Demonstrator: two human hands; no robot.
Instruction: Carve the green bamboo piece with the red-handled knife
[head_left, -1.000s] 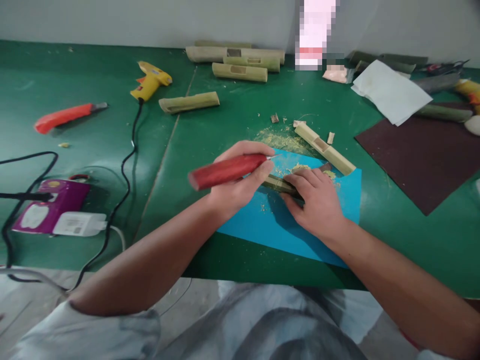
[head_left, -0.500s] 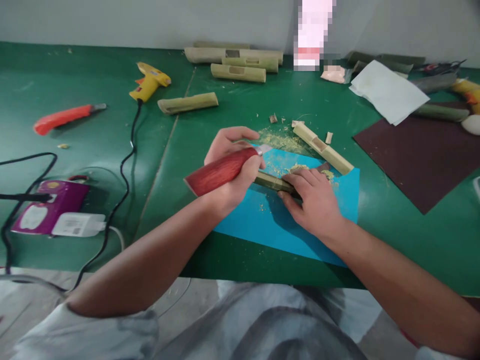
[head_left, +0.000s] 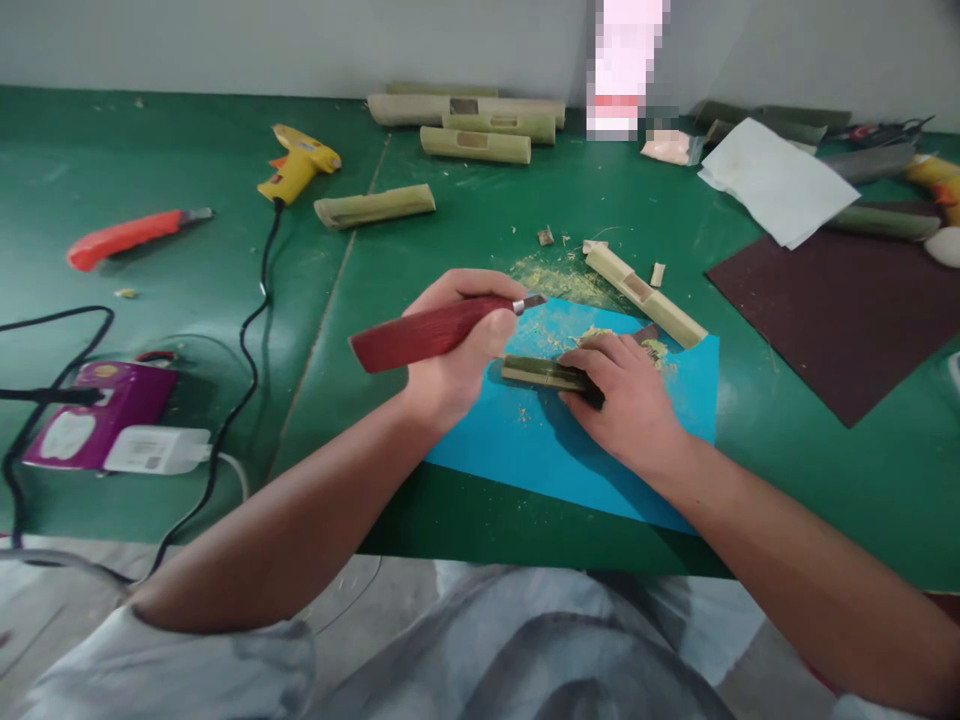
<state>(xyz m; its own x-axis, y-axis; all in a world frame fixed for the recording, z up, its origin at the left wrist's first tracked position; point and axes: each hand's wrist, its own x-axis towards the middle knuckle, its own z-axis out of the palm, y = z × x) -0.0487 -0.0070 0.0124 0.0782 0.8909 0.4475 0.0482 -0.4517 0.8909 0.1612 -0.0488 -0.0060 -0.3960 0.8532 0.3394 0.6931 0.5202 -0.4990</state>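
Observation:
My left hand [head_left: 457, 350] is closed around the red wooden handle of a carving knife [head_left: 427, 335]. Its short metal blade points right, above the paper and apart from the bamboo. My right hand [head_left: 626, 400] grips a short green bamboo piece [head_left: 536, 372], whose left end sticks out; the right end is hidden under the fingers. Beneath lies a blue sheet [head_left: 600, 490] sprinkled with shavings. Just behind my right hand, a split bamboo piece [head_left: 675, 318] with a rectangular notch rests slantwise on the sheet's far edge.
At left are a yellow glue gun [head_left: 296, 170] with its cord, a red-handled cutter [head_left: 135, 238] and a purple power box [head_left: 112, 410]. Several bamboo pieces [head_left: 476, 146] line the back. A dark brown sheet [head_left: 840, 330] and white paper [head_left: 780, 185] lie at right.
My left hand has drawn the knife slightly left, away from the bamboo, and turned the handle flatter. More of the bamboo's left end now shows. My right hand has barely moved.

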